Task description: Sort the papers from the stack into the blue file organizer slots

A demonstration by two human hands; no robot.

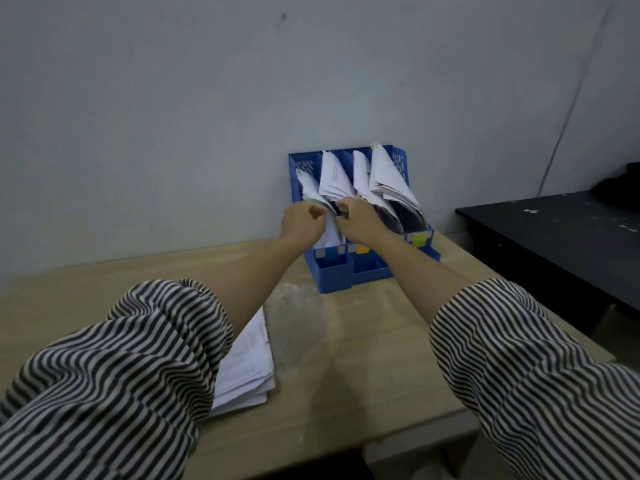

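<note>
One blue plastic file organizer (360, 268) stood on one light wooden table (363, 358). Four bundles of white papers (334, 178) leaned in its slots. Two small front compartments showed on organizer. Two yellow label tabs (418, 240) plus two pale tabs counted on its front edge. One flat stack of white sheets (247, 368) lay on table. Two hands reached in: left hand (302, 221), right hand (358, 220). Two black-and-white striped sleeves (114, 368). One black table (554, 237) beside.

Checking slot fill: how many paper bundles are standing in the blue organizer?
4, side by side in the blue organizer: leftmost bundle, second bundle, third bundle, rightmost bundle. The hands cover the lower parts, so more sheets may be hidden.
</note>
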